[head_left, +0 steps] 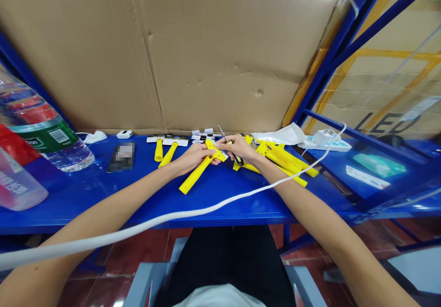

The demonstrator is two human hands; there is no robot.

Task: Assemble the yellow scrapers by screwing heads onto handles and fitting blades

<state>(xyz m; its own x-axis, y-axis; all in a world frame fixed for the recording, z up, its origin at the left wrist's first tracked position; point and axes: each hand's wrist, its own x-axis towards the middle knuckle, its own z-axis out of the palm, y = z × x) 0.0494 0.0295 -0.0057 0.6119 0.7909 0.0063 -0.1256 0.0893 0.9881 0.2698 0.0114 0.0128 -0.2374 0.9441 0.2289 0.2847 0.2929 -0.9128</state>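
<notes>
A yellow T-shaped piece [195,175] is pinched in the left hand [194,157] over the blue table [151,206], seemingly mid-work, as the right hand [242,147] grips a thin-shafted tool [223,133] by its head. Two yellow handles [168,154] lie leftward, a yellow pile [282,158] rightward; which are finished is unclear.

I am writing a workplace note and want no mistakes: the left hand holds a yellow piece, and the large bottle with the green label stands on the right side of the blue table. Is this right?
Not quite: the head view shows the large bottle on the left side of the blue table. The left hand does hold a yellow piece.
</notes>
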